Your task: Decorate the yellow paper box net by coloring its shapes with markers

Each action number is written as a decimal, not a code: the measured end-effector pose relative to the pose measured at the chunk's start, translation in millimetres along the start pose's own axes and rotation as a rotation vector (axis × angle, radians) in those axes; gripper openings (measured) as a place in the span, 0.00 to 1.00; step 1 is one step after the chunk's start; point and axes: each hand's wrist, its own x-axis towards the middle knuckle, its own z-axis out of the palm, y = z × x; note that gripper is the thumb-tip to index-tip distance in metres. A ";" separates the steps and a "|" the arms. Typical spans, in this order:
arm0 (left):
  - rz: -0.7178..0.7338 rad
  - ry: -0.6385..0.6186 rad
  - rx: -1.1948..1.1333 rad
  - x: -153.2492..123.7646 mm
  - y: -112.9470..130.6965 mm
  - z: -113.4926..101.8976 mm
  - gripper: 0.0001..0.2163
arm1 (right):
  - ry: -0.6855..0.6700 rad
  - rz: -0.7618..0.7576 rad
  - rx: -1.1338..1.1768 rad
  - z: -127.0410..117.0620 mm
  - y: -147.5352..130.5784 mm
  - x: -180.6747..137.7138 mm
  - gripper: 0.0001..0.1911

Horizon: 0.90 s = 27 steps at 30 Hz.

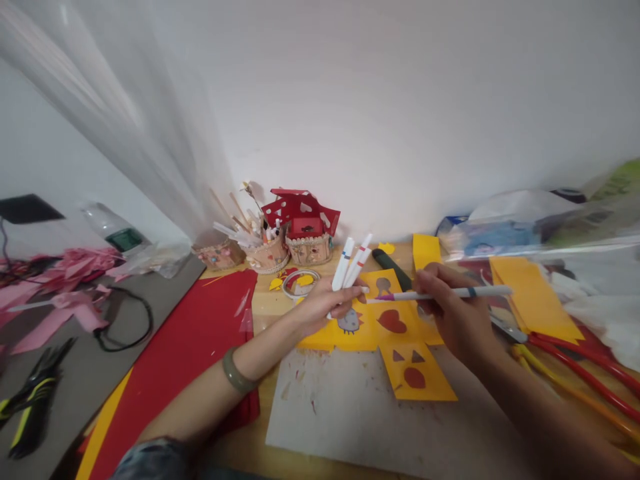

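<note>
Several white marker pens (343,265) with blue and red bands stand up out of my left hand (323,308), which is closed around them. In my right hand (457,313) is another white marker (487,291), lying level with its purple end pointing at my left fingers. That end is close to the left fingertips; whether they touch is unclear. Beneath both hands lies a yellow paper (369,339) with cut-out shapes, among them a heart, triangles and a grey-blue drawn figure. Part of it is hidden by my hands.
Decorated pots (267,259) line the wall. Red paper sheets (185,373) lie left, beside a pink glue gun (83,312) and black-yellow pliers (37,393). Red-handled scissors (575,350) and yellow paper strips (530,293) are right. A pale board (330,407) lies in front.
</note>
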 end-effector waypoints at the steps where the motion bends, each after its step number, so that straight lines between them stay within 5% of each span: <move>1: -0.003 -0.008 -0.007 -0.1 -0.6 0.4 0.12 | 0.001 -0.003 -0.008 0.4 -0.7 -1.2 0.19; 16: 0.006 -0.042 0.072 -6.7 1.9 12.8 0.10 | -0.049 0.016 -0.188 9.2 -15.5 -6.8 0.16; 27: 0.015 -0.057 0.086 -9.8 2.8 19.5 0.13 | -0.121 0.110 0.026 16.1 9.2 -10.0 0.17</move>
